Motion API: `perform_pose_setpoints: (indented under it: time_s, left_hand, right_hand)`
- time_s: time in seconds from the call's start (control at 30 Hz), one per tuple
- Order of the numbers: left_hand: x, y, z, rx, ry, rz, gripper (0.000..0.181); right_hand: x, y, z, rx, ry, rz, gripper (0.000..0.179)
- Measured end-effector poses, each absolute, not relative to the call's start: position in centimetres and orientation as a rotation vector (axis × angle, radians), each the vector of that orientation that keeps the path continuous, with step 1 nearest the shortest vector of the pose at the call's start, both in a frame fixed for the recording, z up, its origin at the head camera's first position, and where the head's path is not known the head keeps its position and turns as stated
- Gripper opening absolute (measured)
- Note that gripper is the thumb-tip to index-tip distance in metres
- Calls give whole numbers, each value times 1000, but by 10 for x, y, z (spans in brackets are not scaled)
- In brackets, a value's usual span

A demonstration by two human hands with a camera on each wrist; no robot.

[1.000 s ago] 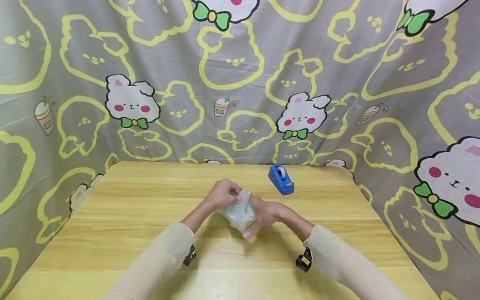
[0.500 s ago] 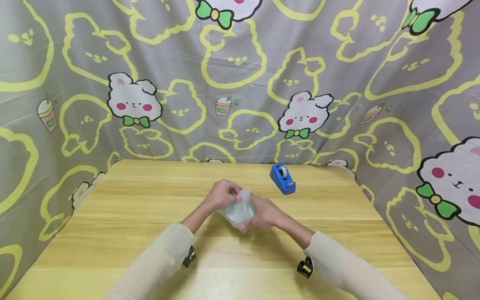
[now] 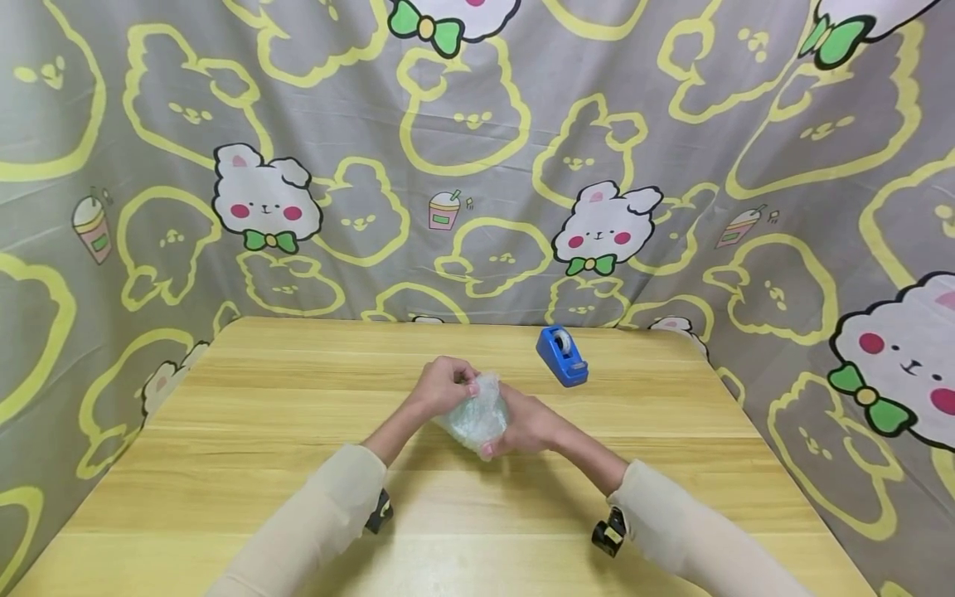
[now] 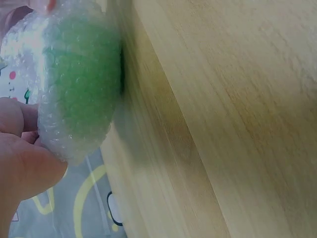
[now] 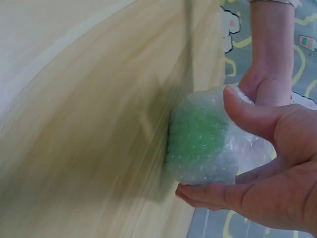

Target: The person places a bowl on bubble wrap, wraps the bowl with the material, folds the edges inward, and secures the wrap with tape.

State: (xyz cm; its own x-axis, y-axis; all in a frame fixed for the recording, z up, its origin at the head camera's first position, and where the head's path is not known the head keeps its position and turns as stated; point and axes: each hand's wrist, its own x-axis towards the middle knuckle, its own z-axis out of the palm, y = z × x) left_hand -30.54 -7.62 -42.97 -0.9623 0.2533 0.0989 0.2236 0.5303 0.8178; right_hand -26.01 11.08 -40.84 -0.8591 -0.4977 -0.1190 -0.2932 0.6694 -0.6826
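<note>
A green object wrapped in bubble wrap (image 3: 476, 421) sits at the middle of the table; its kind is hidden by the layers. My left hand (image 3: 445, 387) pinches the wrap at its far left edge between thumb and fingers. Around the right side curls my right hand (image 3: 528, 424), thumb on the near side and fingers on the far side. In the left wrist view, green shows through the bubble wrap (image 4: 84, 74), low against the tabletop. From the right wrist view, thumb and fingers of the right hand (image 5: 282, 163) grip the bundle from both sides.
A blue tape dispenser (image 3: 563, 356) with a roll of clear tape stands at the back right of the wooden table (image 3: 298, 373). Behind and beside the table hangs a grey patterned curtain (image 3: 358, 108). Black wrist cameras (image 3: 608, 532) sit under both forearms.
The right hand has closed in from spread fingers to a grip around the bundle. The upright flap of wrap now lies flatter. My left hand has hardly moved.
</note>
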Motion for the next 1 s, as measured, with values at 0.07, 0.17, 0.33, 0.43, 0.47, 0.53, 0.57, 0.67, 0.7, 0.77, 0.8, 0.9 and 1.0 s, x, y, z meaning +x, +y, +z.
perform_pose_setpoints:
  time_s: [0.07, 0.17, 0.33, 0.43, 0.47, 0.53, 0.57, 0.67, 0.7, 0.77, 0.8, 0.9, 1.0]
  left_hand:
    - [-305, -75, -430, 412, 2730, 1452, 16]
    - [-304, -75, -431, 396, 2745, 1457, 17]
    - [-304, -74, -434, 359, 2740, 1491, 16]
    - [-304, -73, -435, 323, 2732, 1528, 13]
    - [-304, -73, -435, 310, 2727, 1538, 12]
    - [-304, -72, -436, 287, 2720, 1552, 10]
    - [-303, -71, -436, 280, 2719, 1555, 10]
    - [-301, -71, -436, 270, 2707, 1565, 9]
    - [-301, -71, -436, 270, 2709, 1565, 9]
    - [-299, -71, -435, 273, 2708, 1571, 9]
    - [-299, -71, -435, 276, 2710, 1574, 9]
    - [-298, -72, -435, 285, 2716, 1579, 9]
    - [-298, -72, -436, 289, 2725, 1579, 9]
  right_hand:
    - [-261, 111, -408, -693, 2500, -1051, 91]
    - [-262, 110, -408, -686, 2463, -1100, 75]
    - [-260, 109, -413, -445, 2641, -1084, 69]
    - [-259, 109, -416, -351, 2688, -1118, 69]
    - [-258, 108, -417, -332, 2695, -1136, 69]
    - [-258, 108, -419, -299, 2704, -1172, 68]
    - [-257, 108, -420, -286, 2712, -1188, 67]
    - [-257, 108, -423, -261, 2734, -1231, 64]
    - [-257, 107, -424, -260, 2745, -1234, 63]
    - [-257, 107, -426, -273, 2764, -1240, 61]
    - [-257, 107, -427, -281, 2769, -1238, 60]
    - [-255, 107, -429, -341, 2789, -1186, 65]
    - [-253, 108, -430, -408, 2811, -1106, 75]
